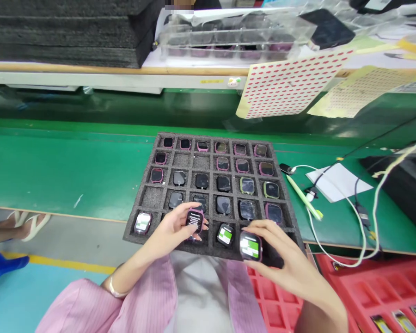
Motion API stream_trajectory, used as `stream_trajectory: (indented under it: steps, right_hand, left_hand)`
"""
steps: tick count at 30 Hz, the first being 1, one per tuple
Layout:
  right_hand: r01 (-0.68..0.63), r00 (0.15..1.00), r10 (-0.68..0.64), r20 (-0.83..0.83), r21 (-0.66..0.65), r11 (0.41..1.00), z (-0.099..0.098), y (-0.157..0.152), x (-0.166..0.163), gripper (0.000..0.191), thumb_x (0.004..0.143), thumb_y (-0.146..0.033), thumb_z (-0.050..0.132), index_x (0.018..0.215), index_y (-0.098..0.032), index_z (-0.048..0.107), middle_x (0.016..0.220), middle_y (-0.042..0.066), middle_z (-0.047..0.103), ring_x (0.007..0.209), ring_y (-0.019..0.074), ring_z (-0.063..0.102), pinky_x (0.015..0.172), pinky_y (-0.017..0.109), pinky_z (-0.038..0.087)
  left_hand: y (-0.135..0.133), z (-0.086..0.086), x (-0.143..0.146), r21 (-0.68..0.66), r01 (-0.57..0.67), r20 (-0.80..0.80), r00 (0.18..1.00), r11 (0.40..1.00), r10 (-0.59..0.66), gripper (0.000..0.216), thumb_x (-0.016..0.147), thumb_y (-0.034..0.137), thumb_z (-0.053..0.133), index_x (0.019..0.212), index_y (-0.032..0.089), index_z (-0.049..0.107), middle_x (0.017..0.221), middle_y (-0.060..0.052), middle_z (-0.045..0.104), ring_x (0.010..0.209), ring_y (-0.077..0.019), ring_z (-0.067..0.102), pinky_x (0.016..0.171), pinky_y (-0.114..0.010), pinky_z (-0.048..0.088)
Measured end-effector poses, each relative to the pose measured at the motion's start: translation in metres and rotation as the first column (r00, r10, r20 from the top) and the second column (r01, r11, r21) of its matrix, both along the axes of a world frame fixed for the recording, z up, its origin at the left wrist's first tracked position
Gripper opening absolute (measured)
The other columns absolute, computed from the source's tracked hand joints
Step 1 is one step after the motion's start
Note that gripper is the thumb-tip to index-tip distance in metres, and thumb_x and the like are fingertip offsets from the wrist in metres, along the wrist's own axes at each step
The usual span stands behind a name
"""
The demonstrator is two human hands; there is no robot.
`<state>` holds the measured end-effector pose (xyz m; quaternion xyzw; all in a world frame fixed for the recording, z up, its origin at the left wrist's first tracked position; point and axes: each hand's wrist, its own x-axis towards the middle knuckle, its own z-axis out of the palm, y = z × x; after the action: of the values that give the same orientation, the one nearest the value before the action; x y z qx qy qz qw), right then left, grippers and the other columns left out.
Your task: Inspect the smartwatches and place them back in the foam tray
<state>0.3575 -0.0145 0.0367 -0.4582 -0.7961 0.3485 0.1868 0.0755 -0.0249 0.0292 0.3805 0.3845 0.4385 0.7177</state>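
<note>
My left hand (176,226) is closed around a purple-framed smartwatch (194,220), its thumb on the lit screen, which shows lines of white text. In my right hand (280,245), thumb and fingers grip a second smartwatch (251,245) by its sides; its screen glows green and white. Both hands are over the near row of a black foam tray (208,156) divided into square compartments. Most compartments hold watches with purple, black or green frames. Between my hands lies a watch with a green-and-white screen (225,234). Another lit watch (143,223) sits in the near left corner.
The tray rests on a green bench (72,171). Right of it are a light green pen (304,198), white paper (339,181) and loose cables (377,208). Red trays (381,277) stand lower right. A shelf behind carries black foam (58,32) and clear plastic trays (229,34). Another person's foot (27,226) shows at left.
</note>
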Motion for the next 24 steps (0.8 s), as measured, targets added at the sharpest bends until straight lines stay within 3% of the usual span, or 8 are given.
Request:
stream_trajectory:
  steps: [2, 5, 9, 11, 15, 19, 24]
  right_hand:
    - [0.013, 0.995, -0.024, 0.092, 0.117, 0.993, -0.005, 0.000, 0.012, 0.036, 0.081, -0.032, 0.067, 0.115, -0.023, 0.059, 0.115, 0.011, 0.054, 0.107, 0.0295, 0.054, 0.092, 0.044, 0.046]
    - [0.026, 0.979, -0.062, 0.192, 0.186, 0.982, -0.017, -0.003, 0.022, 0.037, 0.081, -0.035, 0.066, 0.115, -0.023, 0.061, 0.112, 0.011, 0.054, 0.105, 0.0301, 0.054, 0.090, 0.045, 0.046]
    - [0.018, 0.970, -0.071, 0.232, 0.223, 0.975, -0.023, -0.009, 0.029, 0.058, 0.079, -0.047, 0.067, 0.132, -0.027, 0.052, 0.118, 0.011, 0.054, 0.108, 0.0326, 0.053, 0.091, 0.047, 0.044]
    - [0.087, 0.967, -0.148, 0.206, 0.277, 0.957, -0.022, -0.006, 0.036, 0.059, 0.085, -0.050, 0.059, 0.137, -0.026, 0.046, 0.121, 0.011, 0.054, 0.110, 0.0324, 0.053, 0.094, 0.047, 0.043]
    - [0.222, 0.912, -0.341, 0.226, 0.426, 0.877, -0.025, 0.013, 0.049, 0.045, 0.096, -0.048, 0.037, 0.123, -0.018, 0.057, 0.110, 0.014, 0.061, 0.101, 0.0318, 0.057, 0.089, 0.047, 0.043]
    - [0.216, 0.866, -0.382, 0.324, 0.447, 0.868, -0.032, 0.033, 0.046, 0.056, 0.097, -0.053, 0.028, 0.114, -0.011, 0.060, 0.099, 0.017, 0.064, 0.091, 0.0322, 0.060, 0.082, 0.046, 0.046]
    - [0.345, 0.832, -0.471, 0.292, 0.392, 0.853, -0.035, 0.041, 0.037, 0.067, 0.091, -0.066, 0.029, 0.111, -0.011, 0.061, 0.090, 0.015, 0.066, 0.075, 0.0277, 0.061, 0.069, 0.038, 0.047]
  left_hand:
    - [0.001, 0.001, 0.001, -0.007, -0.016, -0.008, 1.000, 1.000, 0.016, 0.040, 0.083, 0.022, 0.063, 0.120, 0.018, 0.050, 0.100, -0.009, 0.065, 0.093, -0.0207, 0.064, 0.068, -0.028, 0.056]
    - [0.002, 0.001, 0.001, -0.023, -0.030, -0.024, 0.999, 0.999, 0.030, 0.036, 0.083, 0.024, 0.064, 0.117, 0.017, 0.052, 0.096, -0.009, 0.065, 0.089, -0.0199, 0.065, 0.065, -0.026, 0.056]
    - [0.003, -0.001, 0.001, -0.026, -0.057, -0.044, 0.997, 0.998, 0.056, 0.036, 0.082, 0.028, 0.066, 0.115, 0.017, 0.054, 0.093, -0.008, 0.066, 0.086, -0.0201, 0.065, 0.060, -0.025, 0.056]
    - [0.004, -0.002, 0.000, -0.018, -0.069, -0.047, 0.997, 0.997, 0.068, 0.038, 0.082, 0.029, 0.066, 0.115, 0.017, 0.054, 0.094, -0.009, 0.066, 0.086, -0.0207, 0.065, 0.061, -0.026, 0.056]
    - [0.003, -0.003, -0.005, -0.001, -0.061, -0.058, 0.996, 0.998, 0.061, 0.039, 0.084, 0.034, 0.063, 0.119, 0.017, 0.054, 0.097, -0.010, 0.067, 0.088, -0.0216, 0.066, 0.064, -0.028, 0.056]
    - [0.005, -0.002, -0.013, 0.019, -0.068, -0.109, 0.992, 0.998, 0.069, 0.040, 0.087, 0.034, 0.059, 0.122, 0.016, 0.051, 0.098, -0.010, 0.067, 0.091, -0.0216, 0.065, 0.066, -0.028, 0.057]
    - [0.008, -0.001, -0.021, 0.031, -0.116, -0.162, 0.980, 0.993, 0.119, 0.041, 0.084, 0.029, 0.063, 0.120, 0.015, 0.049, 0.096, -0.010, 0.065, 0.087, -0.0201, 0.065, 0.062, -0.026, 0.057]
